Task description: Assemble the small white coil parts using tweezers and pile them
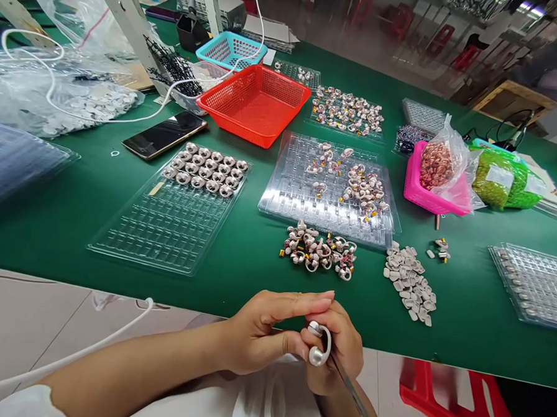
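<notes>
Just off the table's front edge, my two hands meet. Between them is a pearl-white, C-shaped clip-on earbud [330, 345]. My left hand [265, 332] pinches toward it, thumb against its side and fingers laid over the right fingertips. My right hand [343, 346] is curled around the earbud's far side and also holds metal tweezers [351, 386], their end pointing down and right. Ahead of the hands lies a pile of earbud parts [318, 251] with amber flex tabs. Right of it is a heap of small beige covers [409, 284].
A clear tray [160, 227] at left carries rows of earbuds at its far end. More parts lie on stacked trays [298, 184]. Around them are a phone [165, 134], red basket [253, 104], blue basket [231, 49], pink basket [435, 195] and right-hand tray [540, 284]. A red stool [459, 404] stands below.
</notes>
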The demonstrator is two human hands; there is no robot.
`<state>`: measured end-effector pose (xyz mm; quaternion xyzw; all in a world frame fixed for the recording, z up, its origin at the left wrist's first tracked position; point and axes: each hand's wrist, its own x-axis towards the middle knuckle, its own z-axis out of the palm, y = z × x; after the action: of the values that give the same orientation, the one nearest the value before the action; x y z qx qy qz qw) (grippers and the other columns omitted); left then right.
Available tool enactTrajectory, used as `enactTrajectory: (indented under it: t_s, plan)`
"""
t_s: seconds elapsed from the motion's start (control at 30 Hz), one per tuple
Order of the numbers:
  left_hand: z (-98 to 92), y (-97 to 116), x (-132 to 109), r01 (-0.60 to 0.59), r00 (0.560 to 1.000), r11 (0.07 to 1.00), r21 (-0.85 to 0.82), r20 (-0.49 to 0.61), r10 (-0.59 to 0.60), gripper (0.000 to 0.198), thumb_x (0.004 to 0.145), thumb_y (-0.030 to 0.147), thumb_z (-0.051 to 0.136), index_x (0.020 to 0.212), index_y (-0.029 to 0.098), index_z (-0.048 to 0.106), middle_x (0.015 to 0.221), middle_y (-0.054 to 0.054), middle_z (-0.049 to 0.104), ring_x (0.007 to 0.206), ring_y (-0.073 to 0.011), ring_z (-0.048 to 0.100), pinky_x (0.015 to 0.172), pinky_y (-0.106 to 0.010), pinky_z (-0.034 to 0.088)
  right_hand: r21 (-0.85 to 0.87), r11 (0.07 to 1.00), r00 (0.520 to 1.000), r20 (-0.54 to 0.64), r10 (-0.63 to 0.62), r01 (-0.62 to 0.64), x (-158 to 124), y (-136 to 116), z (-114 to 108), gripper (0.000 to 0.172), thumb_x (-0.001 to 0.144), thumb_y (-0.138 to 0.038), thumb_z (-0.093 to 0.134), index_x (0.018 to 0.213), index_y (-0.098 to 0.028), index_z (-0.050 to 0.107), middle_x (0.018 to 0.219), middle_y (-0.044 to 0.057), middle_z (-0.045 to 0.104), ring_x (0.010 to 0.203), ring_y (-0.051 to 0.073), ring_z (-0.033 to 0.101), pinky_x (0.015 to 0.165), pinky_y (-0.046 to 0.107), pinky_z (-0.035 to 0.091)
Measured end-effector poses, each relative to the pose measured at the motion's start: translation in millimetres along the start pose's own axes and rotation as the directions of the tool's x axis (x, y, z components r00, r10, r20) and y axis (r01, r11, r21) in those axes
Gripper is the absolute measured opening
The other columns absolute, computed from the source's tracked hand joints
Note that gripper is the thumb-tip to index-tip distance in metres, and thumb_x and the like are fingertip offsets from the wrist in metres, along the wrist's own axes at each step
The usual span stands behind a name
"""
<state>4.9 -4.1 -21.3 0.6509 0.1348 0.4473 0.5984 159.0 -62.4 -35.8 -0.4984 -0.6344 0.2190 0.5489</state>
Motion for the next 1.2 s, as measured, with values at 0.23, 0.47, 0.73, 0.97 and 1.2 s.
enactTrajectory:
  t_s: [0.23, 0.47, 0.73, 0.97, 1.2]
  plan:
    - [-0.3, -2.8, -3.4, -0.015, 1.000, 0.999, 0.028, -0.016, 0.015, 0.053, 0.096, 0.024, 0.064, 0.148, 0.030, 0.052, 0.144, -0.012, 0.062, 0.132, -0.0270, 0.059, 0.109, -0.038, 0.051, -0.005, 1.000, 1.000, -0.009, -0.007, 0.007, 1.2, -0.2, 1.9, 0.011, 0.090, -0.024, 0.061, 0.099, -0.027, 0.066, 0.083, 0.003, 0.073, 0.065, 0.020, 0.068, 0.060, 0.033, 0.054]
    - [-1.2, -2.6, -5.1, -0.012, 1.000, 1.000, 0.004, -0.028, 0.012, 0.049, 0.098, 0.030, 0.061, 0.147, 0.029, 0.053, 0.143, -0.013, 0.062, 0.132, -0.0278, 0.059, 0.109, -0.040, 0.051, -0.003, 1.000, 1.000, 0.011, -0.019, 0.019, 4.1, -0.8, 1.5, 0.012, 0.090, -0.025, 0.063, 0.101, -0.027, 0.067, 0.086, 0.003, 0.075, 0.071, 0.021, 0.071, 0.064, 0.032, 0.055]
    - [-1.6, -0.8, -4.7, 0.000, 0.999, 1.000, -0.015, -0.051, -0.001, 0.048, 0.098, 0.028, 0.061, 0.146, 0.028, 0.055, 0.142, -0.013, 0.063, 0.131, -0.0281, 0.061, 0.108, -0.040, 0.051, 0.009, 0.999, 0.999, -0.024, -0.030, 0.031, 8.6, -2.2, 5.4, 0.011, 0.090, -0.028, 0.065, 0.099, -0.027, 0.070, 0.086, 0.004, 0.076, 0.072, 0.022, 0.071, 0.062, 0.033, 0.056]
    - [-13.7, 5.3, 2.3, 0.091, 0.993, 0.984, 0.156, -0.085, -0.078, 0.051, 0.089, 0.024, 0.074, 0.138, 0.028, 0.062, 0.133, -0.012, 0.070, 0.123, -0.0260, 0.066, 0.106, -0.038, 0.052, 0.235, 0.931, 0.952, 0.199, 0.234, -0.278, 22.6, 4.9, -6.9, 0.016, 0.090, -0.039, 0.068, 0.089, -0.023, 0.073, 0.071, 0.001, 0.066, 0.056, 0.014, 0.055, 0.055, 0.027, 0.045]
    - [-32.1, 15.2, 21.5, 0.240, 0.962, 0.962, 0.130, 0.104, -0.254, 0.041, 0.089, 0.020, 0.072, 0.129, 0.022, 0.067, 0.124, -0.013, 0.071, 0.115, -0.0248, 0.067, 0.102, -0.040, 0.052, 0.364, 0.517, 0.607, 0.657, 0.447, -0.775, 37.6, 20.7, -23.3, 0.046, 0.079, -0.060, 0.075, 0.081, -0.013, 0.074, 0.058, -0.003, 0.049, 0.046, 0.006, 0.031, 0.042, 0.021, 0.023]
